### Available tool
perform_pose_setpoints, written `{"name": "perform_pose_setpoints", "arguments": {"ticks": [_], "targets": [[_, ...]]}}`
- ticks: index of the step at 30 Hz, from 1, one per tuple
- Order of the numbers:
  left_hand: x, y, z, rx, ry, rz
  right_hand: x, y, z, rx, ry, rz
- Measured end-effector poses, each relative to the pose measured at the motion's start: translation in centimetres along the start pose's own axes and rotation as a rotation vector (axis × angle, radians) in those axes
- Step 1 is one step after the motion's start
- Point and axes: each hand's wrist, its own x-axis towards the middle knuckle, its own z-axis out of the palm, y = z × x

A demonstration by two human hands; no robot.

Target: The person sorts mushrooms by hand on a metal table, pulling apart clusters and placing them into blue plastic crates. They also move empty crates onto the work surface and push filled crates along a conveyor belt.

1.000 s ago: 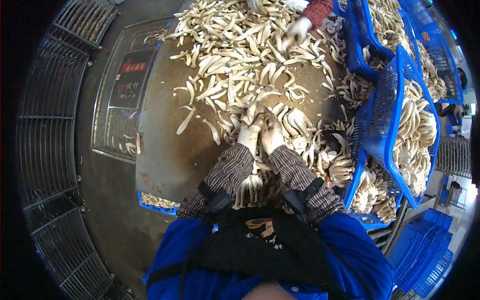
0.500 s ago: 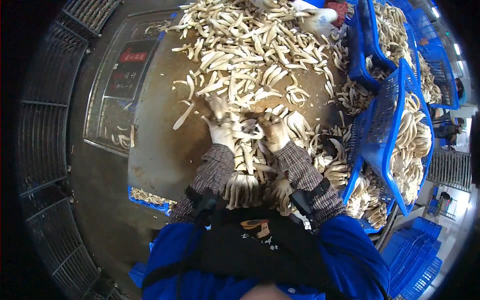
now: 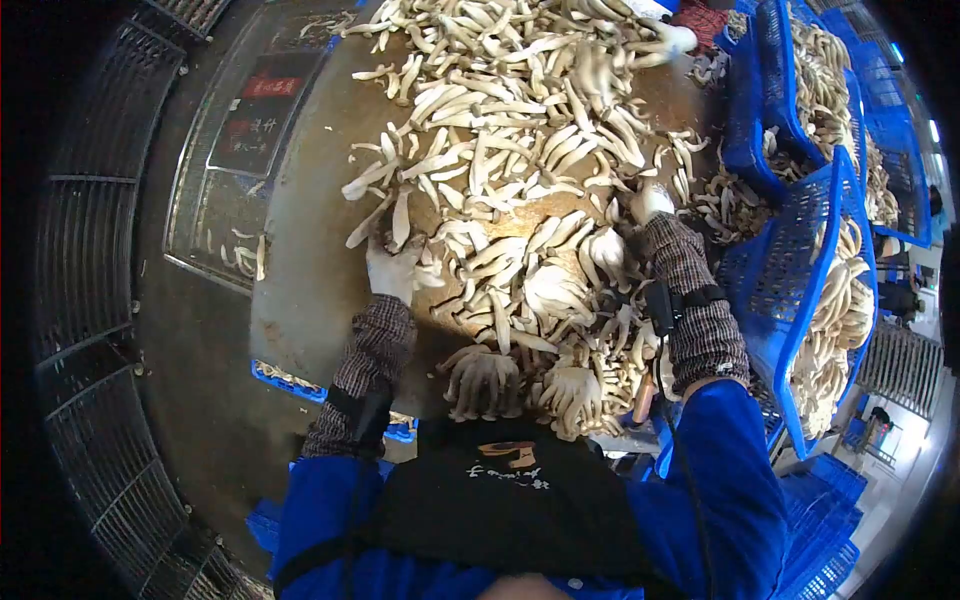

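Observation:
Both my hands wear white gloves with dirt-darkened fingers. My left hand (image 3: pixel 392 268) is at the left edge of the pile, its fingers closed around a pale, long-stemmed king oyster mushroom (image 3: pixel 401 220). More mushroom pieces lie against its inner side. Farther right, my right hand (image 3: pixel 650 203) reaches to the pile's right edge; its fingers are partly hidden and dark among the mushrooms. Between my arms lie loose mushrooms and a fanned cluster (image 3: pixel 556 293). Close to my apron, two more clusters, one on the left (image 3: pixel 484 384) and one on the right (image 3: pixel 570 390), rest with their stems toward me.
A large heap of mushrooms (image 3: pixel 500 100) covers the far side of the metal table (image 3: pixel 310 230). Blue crates (image 3: pixel 800 290) of mushrooms stand along the right. Another person's gloved hand (image 3: pixel 676 40) works at the far right of the heap. Metal racks (image 3: pixel 85 260) line the left.
My hands have moved apart from the middle: the left outward to the left, the right outward and away to the right. A fanned mushroom cluster now lies uncovered between them.

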Motion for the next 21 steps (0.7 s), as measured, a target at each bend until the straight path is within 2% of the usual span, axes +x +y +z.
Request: {"name": "perform_pose_setpoints", "arguments": {"ticks": [2, 3, 5, 6, 7, 9, 10, 11, 13, 14, 15, 17, 18, 20, 21], "targets": [[-0.5, 0.5, 0.5, -0.397, -0.092, -0.115, -0.9, -0.2, -0.5, 0.081, 0.089, 0.024], [-0.6, 0.8, 0.8, -0.404, -0.098, -0.118, -1.5, -0.3, -0.7, 0.143, 0.157, 0.055], [-0.9, 1.4, 1.0, -0.209, -0.076, -0.081, -0.9, 0.3, -1.0, 0.207, 0.015, 0.128], [-1.4, 3.3, 1.2, -0.135, -0.067, -0.141, -0.1, 1.3, 0.1, 0.203, 0.014, 0.127], [-1.8, 5.3, 1.5, -0.062, -0.062, -0.2, 1.2, 3.0, 2.2, 0.482, 0.124, 0.102], [-1.6, 6.0, 1.1, 0.734, -0.066, 0.192, 2.0, 3.0, 3.0, 0.768, 0.206, 0.168], [-0.5, 4.1, 0.9, 1.045, -0.016, 0.474, 2.5, 3.0, 3.4, 0.91, 0.256, 0.193], [-0.2, 5.2, 1.5, 1.049, -0.009, 0.471, 2.7, 2.2, 3.6, 0.834, 0.252, 0.182], [0.0, 8.6, 4.1, 1.215, -0.206, 0.514, 2.3, -0.6, 3.3, 0.594, 0.242, 0.123], [0.5, 8.4, 5.6, 1.277, -0.273, 0.508, 2.6, -1.6, 3.1, 0.411, 0.088, 0.036], [1.1, 7.6, 7.2, 1.335, -0.342, 0.502, 2.4, -2.8, 4.6, 0.211, 0.253, -0.022], [2.4, 4.8, 9.7, 1.475, -0.422, 0.578, 1.8, -4.8, 3.8, 0.201, 0.27, -0.007], [3.5, 3.3, 10.4, 1.426, -0.436, 0.564, 1.8, -5.0, 3.2, 0.204, 0.27, -0.012], [4.2, 2.9, 10.5, 1.363, -0.475, 0.562, 2.1, -4.3, 1.6, 0.461, -0.114, 0.223], [4.1, 3.0, 10.0, 1.362, -0.471, 0.567, 1.6, -3.6, 1.3, 0.528, -0.018, 0.185]]}}
